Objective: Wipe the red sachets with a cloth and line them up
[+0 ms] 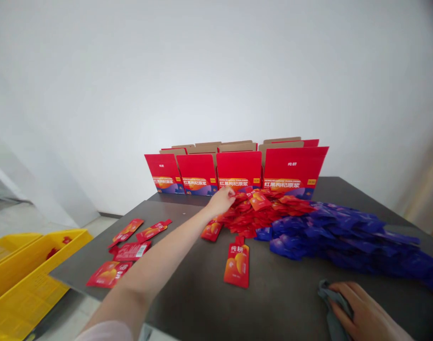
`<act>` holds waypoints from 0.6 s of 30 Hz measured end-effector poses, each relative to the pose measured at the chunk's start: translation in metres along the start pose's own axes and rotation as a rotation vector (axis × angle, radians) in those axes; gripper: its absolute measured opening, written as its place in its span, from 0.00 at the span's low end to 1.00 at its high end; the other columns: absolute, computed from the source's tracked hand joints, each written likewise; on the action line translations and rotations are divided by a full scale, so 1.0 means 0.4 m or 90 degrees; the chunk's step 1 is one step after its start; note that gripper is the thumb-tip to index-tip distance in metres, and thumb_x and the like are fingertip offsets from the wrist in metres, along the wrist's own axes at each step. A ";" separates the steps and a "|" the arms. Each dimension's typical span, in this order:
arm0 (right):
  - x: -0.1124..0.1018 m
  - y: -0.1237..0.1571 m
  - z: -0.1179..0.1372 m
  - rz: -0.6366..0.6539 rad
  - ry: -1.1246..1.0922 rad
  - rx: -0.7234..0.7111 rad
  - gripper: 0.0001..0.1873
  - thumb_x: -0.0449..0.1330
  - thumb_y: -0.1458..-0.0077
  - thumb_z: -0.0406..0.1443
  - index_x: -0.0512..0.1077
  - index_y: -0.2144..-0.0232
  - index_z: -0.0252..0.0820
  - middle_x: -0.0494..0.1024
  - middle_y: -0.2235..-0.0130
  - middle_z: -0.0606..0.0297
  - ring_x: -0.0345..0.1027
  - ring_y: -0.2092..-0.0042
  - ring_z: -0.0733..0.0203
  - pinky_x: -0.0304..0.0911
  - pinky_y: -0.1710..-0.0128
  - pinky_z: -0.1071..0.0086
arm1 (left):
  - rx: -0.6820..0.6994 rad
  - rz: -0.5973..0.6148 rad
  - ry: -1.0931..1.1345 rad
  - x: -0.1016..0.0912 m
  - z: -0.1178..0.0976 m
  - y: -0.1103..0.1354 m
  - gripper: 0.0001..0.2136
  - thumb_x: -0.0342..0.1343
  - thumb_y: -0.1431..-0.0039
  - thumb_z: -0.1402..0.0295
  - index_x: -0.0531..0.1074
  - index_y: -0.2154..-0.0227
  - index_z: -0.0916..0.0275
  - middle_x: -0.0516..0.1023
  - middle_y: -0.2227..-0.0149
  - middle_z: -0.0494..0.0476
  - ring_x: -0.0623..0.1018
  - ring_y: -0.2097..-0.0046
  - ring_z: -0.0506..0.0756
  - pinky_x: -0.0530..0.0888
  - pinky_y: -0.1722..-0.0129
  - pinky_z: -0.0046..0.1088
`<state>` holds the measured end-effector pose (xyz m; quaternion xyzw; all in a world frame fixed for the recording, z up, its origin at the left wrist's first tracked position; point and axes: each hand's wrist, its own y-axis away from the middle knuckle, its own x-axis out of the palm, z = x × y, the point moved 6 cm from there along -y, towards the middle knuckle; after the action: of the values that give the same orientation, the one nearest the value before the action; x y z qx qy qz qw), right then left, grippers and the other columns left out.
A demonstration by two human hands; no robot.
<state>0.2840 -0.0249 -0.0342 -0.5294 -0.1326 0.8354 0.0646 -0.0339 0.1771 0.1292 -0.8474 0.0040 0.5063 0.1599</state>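
Observation:
My left hand (221,201) reaches to the left edge of a pile of red pouches (251,215), its fingers curled together. Whether a pouch is pinched in them is hidden. My right hand (361,308) rests low on the right of the table, wrapped around a grey cloth (335,310). A single red pouch (236,265) with an orange fruit print lies flat in front of the pile. To the right spreads a long heap of dark blue pouches (330,237).
Open red cartons (239,166) stand in rows along the back of the dark table (280,303). Several loose red pouches (133,251) lie left of my forearm. Yellow bins (35,284) with a few red items stand beyond the left table edge. A white wall (216,71) rises behind.

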 end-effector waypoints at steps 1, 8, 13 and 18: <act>-0.001 0.003 0.008 -0.002 0.004 -0.004 0.17 0.51 0.43 0.46 0.71 0.57 0.48 0.75 0.55 0.59 0.72 0.55 0.54 0.64 0.52 0.58 | -0.011 0.022 -0.038 -0.027 0.048 0.074 0.05 0.55 0.45 0.73 0.72 0.65 0.64 0.76 0.60 0.59 0.74 0.55 0.56 0.68 0.51 0.32; 0.047 -0.019 -0.025 -0.024 0.050 -0.063 0.19 0.53 0.48 0.49 0.71 0.60 0.44 0.75 0.58 0.57 0.72 0.58 0.51 0.62 0.52 0.55 | -0.274 0.038 -0.515 -0.155 0.340 0.583 0.18 0.45 0.36 0.61 0.71 0.58 0.73 0.74 0.55 0.73 0.75 0.52 0.67 0.70 0.54 0.44; 0.026 -0.021 0.017 -0.020 0.083 -0.074 0.19 0.50 0.45 0.47 0.69 0.58 0.44 0.75 0.57 0.56 0.70 0.56 0.51 0.61 0.51 0.55 | -0.194 0.017 -0.491 -0.025 0.258 0.657 0.21 0.46 0.37 0.65 0.64 0.44 0.72 0.65 0.41 0.71 0.68 0.42 0.63 0.66 0.44 0.40; -0.028 -0.011 0.078 -0.019 0.068 -0.033 0.17 0.49 0.44 0.45 0.70 0.59 0.45 0.75 0.57 0.57 0.70 0.56 0.52 0.63 0.53 0.56 | 0.041 0.126 -0.300 0.094 0.068 0.570 0.23 0.45 0.43 0.79 0.63 0.43 0.66 0.68 0.42 0.62 0.70 0.43 0.58 0.67 0.44 0.34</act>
<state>0.2606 -0.0281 -0.0105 -0.5727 -0.1584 0.8013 0.0700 -0.0776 -0.0261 0.0241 -0.6960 0.0652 0.7026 0.1328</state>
